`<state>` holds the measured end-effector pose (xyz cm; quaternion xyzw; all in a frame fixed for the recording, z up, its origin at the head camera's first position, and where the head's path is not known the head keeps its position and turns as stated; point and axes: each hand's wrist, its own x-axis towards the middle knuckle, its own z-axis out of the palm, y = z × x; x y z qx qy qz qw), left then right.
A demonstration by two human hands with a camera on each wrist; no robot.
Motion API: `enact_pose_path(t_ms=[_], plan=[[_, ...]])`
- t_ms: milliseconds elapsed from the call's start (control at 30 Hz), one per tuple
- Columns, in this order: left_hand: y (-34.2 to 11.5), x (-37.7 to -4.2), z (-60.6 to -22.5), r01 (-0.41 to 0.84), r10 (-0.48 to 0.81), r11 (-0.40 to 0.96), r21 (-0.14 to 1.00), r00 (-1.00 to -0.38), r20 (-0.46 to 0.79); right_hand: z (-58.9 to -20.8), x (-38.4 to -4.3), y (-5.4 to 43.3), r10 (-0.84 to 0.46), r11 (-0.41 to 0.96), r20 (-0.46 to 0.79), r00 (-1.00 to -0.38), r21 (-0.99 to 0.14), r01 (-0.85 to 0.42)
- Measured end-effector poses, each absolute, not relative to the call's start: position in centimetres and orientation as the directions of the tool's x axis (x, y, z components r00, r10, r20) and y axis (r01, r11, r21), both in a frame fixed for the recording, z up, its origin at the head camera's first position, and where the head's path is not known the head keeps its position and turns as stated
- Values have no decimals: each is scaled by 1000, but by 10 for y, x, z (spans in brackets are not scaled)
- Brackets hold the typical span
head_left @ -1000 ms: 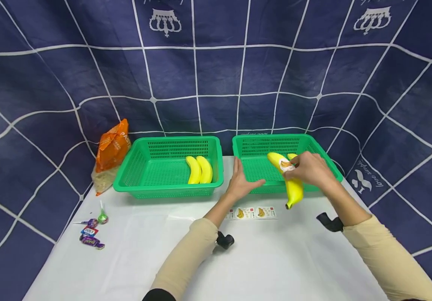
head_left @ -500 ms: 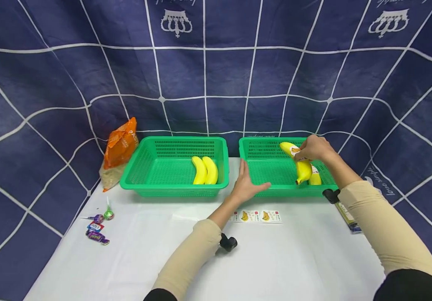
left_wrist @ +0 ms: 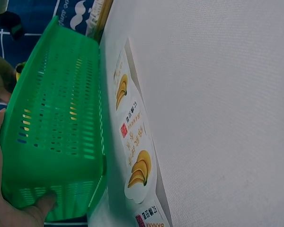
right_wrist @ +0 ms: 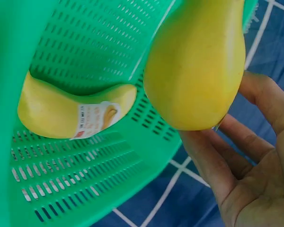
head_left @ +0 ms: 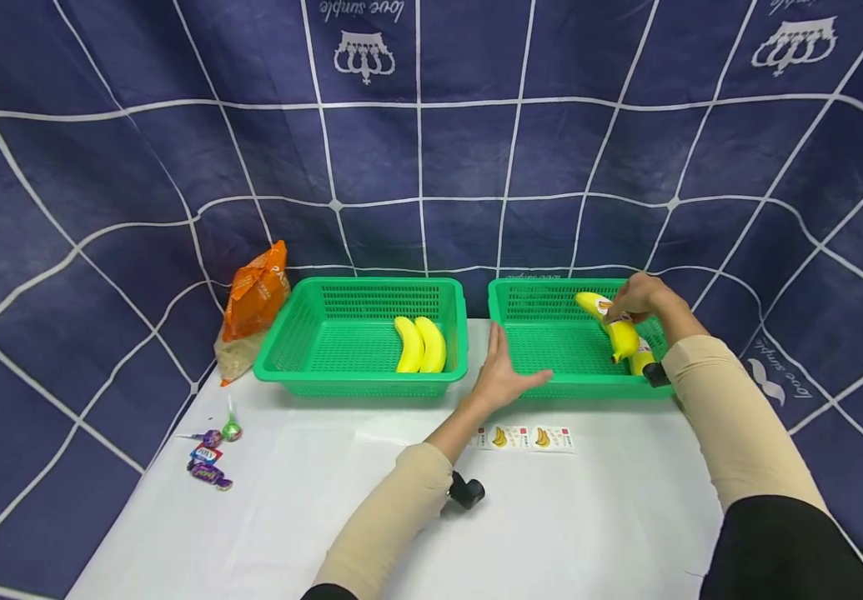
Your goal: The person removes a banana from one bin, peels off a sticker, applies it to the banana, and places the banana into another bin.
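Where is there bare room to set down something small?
On the table: between the candies and left sleeve; between the sticker strip and right sleeve. In the left basket: left of the two bananas. In the right basket: its left part; its right side is crowded, the right hand holding one banana near another.

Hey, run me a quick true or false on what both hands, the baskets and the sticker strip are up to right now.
1. The right hand holds a banana at the right basket. True.
2. The left hand grips that banana too. False: it is spread at the right basket's near left corner.
3. Two bananas lie side by side in the left basket. True.
4. The sticker strip lies inside the left basket. False: it lies on the table, in front of the right basket.
5. An orange bag stands left of the left basket. True.
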<state>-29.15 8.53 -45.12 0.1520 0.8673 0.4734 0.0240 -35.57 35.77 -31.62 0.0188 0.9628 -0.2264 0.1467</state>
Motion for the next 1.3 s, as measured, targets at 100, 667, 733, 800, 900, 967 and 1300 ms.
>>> enact_pose_path(t_ms=[100, 667, 733, 800, 900, 967, 1300], plan=[[87, -292, -452, 251, 297, 513, 821, -949, 104, -322, -359, 362, -23, 898, -308, -951, -424, 116], [85, -291, -452, 249, 285, 524, 815, -952, 108, -346, -389, 375, 1, 918, -401, -916, -363, 160], [85, -291, -452, 247, 286, 525, 814, -952, 104, -351, -391, 375, -3, 919, -420, -907, -360, 164], [84, -291, -453, 247, 287, 524, 815, -952, 105, -354, -392, 374, 10, 919, -434, -901, -352, 179], [84, -291, -452, 249, 285, 523, 815, -952, 108, -358, -393, 370, 30, 921, -440, -898, -336, 196], [84, -292, -452, 247, 283, 524, 815, -953, 107, -359, -393, 368, 35, 926, -442, -896, -323, 196], [85, -292, -452, 248, 283, 521, 817, -953, 108, -365, -400, 379, 58, 957, -432, -900, -232, 173]])
